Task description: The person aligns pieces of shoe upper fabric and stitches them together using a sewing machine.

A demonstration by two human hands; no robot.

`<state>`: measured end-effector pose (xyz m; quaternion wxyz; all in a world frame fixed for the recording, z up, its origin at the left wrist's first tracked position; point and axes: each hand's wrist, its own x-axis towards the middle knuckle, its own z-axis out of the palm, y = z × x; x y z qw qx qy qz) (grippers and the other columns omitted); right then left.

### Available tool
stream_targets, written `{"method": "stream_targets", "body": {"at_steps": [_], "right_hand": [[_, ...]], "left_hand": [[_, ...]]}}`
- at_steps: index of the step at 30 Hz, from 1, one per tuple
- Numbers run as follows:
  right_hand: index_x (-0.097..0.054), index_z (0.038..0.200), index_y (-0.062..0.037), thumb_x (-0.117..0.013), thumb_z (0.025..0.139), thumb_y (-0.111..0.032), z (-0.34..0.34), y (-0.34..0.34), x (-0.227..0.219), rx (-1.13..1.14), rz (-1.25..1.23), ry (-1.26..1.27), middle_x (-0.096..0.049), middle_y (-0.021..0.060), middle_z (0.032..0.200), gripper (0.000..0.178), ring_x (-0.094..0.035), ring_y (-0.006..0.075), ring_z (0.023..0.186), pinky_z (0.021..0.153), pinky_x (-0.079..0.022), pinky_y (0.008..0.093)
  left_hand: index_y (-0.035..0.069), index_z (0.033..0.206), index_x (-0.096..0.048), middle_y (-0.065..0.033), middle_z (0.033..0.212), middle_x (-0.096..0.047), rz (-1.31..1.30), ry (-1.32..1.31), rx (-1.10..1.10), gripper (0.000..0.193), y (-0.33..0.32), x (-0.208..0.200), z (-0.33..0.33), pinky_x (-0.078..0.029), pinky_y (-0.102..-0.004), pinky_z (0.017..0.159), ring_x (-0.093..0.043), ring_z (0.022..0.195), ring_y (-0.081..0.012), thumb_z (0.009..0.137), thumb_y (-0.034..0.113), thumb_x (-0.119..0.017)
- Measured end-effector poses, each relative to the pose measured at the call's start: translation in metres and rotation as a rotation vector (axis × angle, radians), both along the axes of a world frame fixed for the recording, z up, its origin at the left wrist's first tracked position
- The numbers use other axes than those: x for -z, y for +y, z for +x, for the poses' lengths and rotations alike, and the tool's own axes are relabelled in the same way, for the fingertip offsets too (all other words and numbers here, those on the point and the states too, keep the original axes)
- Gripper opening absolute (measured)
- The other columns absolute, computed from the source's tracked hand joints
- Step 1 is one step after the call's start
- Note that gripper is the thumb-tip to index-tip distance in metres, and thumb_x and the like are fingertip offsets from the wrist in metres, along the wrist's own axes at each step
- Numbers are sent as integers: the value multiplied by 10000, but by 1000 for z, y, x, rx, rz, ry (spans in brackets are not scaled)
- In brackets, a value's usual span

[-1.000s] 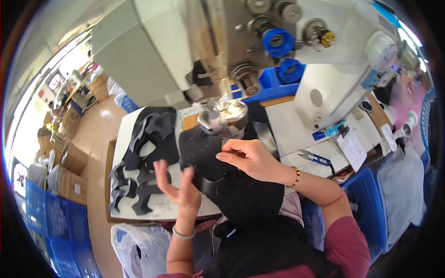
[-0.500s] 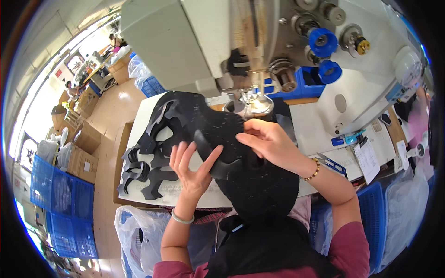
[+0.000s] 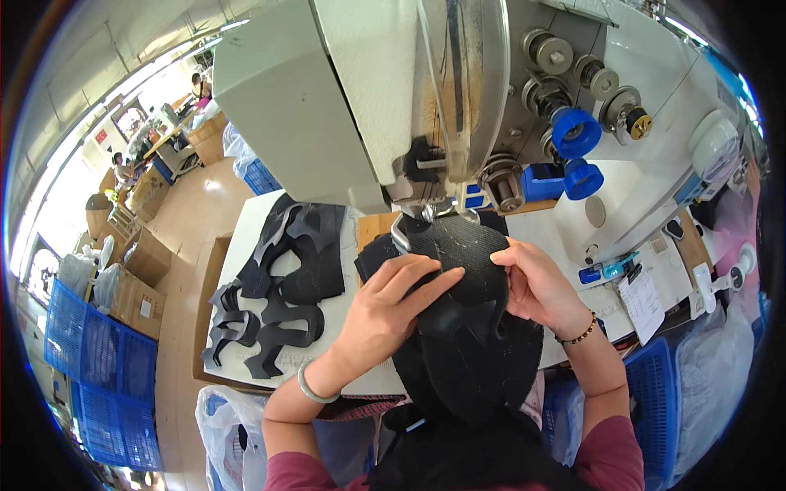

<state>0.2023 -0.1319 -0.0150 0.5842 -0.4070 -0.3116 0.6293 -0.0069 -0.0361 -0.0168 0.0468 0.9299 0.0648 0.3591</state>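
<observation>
A black knit shoe upper (image 3: 465, 245) with smooth black overlay pieces lies under the sewing machine's (image 3: 352, 90) needle area, its near part hanging towards my lap. My left hand (image 3: 389, 307) rests on the upper's left side, fingers stretched over the top and pressing it down. At the right edge, my right hand (image 3: 540, 286) pinches the material, thumb on top and fingers partly hidden beneath. The metal presser parts (image 3: 429, 211) sit just beyond my fingertips, at the upper's far end. Whether the needle is in the material I cannot tell.
Several cut black pieces (image 3: 315, 270) are spread on the white table (image 3: 348, 360) at left. Scissors (image 3: 596, 308) and a paper (image 3: 641, 303) lie at right. Blue crates (image 3: 98, 335) stand on the floor at left; a plastic bag (image 3: 233, 430) hangs below the table.
The shoe upper has moved right and under the machine head, off the loose black pieces. My left hand has gone from spread fingers to pressing on it; my right hand has shifted right and nearer.
</observation>
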Motion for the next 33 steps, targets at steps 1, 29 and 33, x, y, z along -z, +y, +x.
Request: {"method": "stream_targets", "body": {"at_steps": [1,29,33], "right_hand": [[-488,846,-77,-519,886,-194,2,1,-1,-15,-30,39,-558,35,658,128,-507,112,427,348,-380,214],[-563,1004,16,-487,932,-59,19,41,47,142,216,-243,-590,28,957,128,-566,79,891,785,-471,253],[-565,975,-1,-491,934,-60,18,41,50,163,210,-220,-580,19,932,103,-564,76,890,792,-467,250]], "left_hand": [[111,1181,-626,-68,1029,-563,1,8,10,625,-1,-4,1,-527,-344,790,-566,985,-236,581,-64,-621],[116,1140,-667,-78,1144,-542,207,-162,-19,535,36,32,22,-522,-366,898,-557,1084,-269,618,3,-652],[116,1096,-687,-78,1102,-563,199,-159,-23,475,33,29,23,-516,-367,911,-577,1036,-261,633,14,-666]]}}
